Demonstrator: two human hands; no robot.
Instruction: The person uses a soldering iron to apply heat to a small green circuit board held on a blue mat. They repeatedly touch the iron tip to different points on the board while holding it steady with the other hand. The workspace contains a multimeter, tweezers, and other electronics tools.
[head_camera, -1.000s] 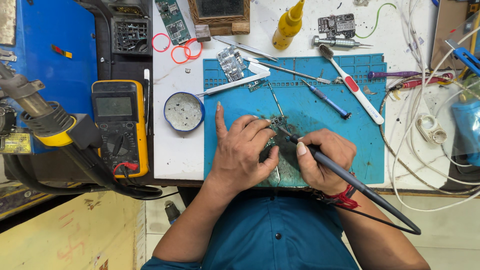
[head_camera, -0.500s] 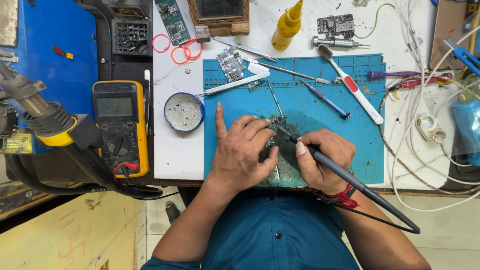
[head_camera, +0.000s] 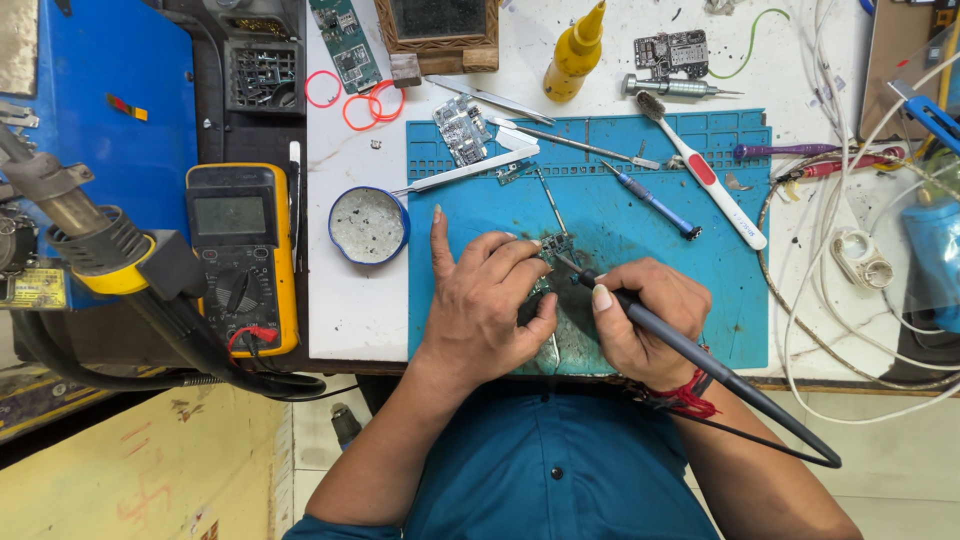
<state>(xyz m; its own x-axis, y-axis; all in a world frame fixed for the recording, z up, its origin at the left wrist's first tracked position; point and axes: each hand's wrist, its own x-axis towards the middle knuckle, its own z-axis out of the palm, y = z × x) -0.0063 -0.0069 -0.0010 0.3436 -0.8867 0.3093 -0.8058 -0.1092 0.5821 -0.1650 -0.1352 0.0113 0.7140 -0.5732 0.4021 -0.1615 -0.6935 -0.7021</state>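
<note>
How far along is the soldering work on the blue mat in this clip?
Set up already: the blue mat carries tweezers, a small screwdriver and a spare circuit board. In hand: the left hand pins a small circuit board while the right hand holds the soldering iron, tip at the board. Left: cannot tell; the joints are too small to see.
</note>
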